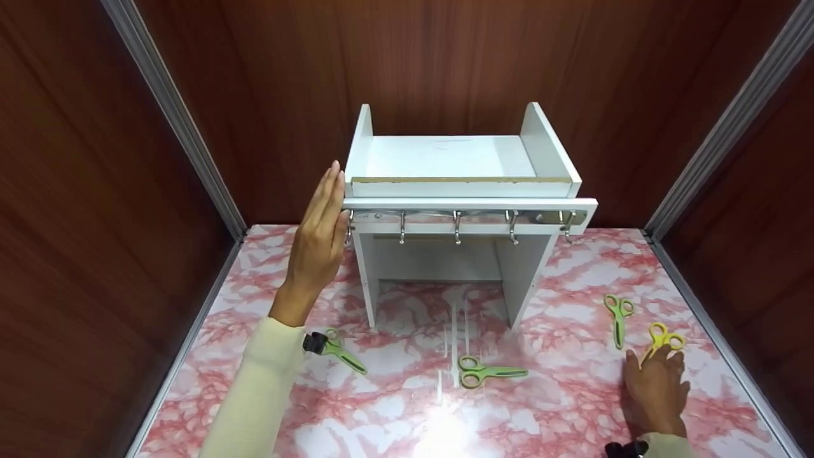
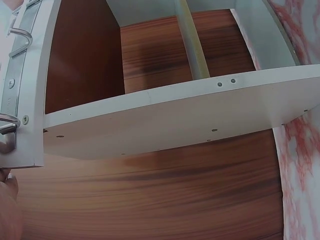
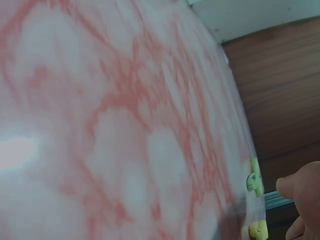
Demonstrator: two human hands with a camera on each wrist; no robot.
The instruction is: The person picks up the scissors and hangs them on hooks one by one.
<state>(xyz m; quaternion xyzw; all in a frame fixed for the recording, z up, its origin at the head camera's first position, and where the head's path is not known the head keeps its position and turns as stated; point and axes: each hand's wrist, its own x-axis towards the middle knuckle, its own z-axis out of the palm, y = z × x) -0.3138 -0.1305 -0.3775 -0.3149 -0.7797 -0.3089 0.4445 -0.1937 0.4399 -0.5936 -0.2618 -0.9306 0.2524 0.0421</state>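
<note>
My left hand [image 1: 318, 238] lies with straight fingers along the left side of a white shelf unit [image 1: 461, 189], beside the end of its front rail. Metal hooks line that rail [image 1: 432, 228], and the left wrist view shows two of them on the metal strip [image 2: 22, 75]. At the lower right, my right hand [image 1: 658, 388] is spread palm down over yellow scissors [image 1: 664, 337], its fingertips overlapping their lower part. Whether it touches them I cannot tell; the blades are hidden. Green scissors [image 1: 619, 327] lie just beyond that hand, blades towards me.
More green scissors [image 1: 502, 372] lie in front of the unit, and another green pair [image 1: 348, 360] by my left forearm. The marbled red-and-white tabletop [image 1: 572, 407] has dark wood-grain panels [image 1: 731, 254] on the left, right and back.
</note>
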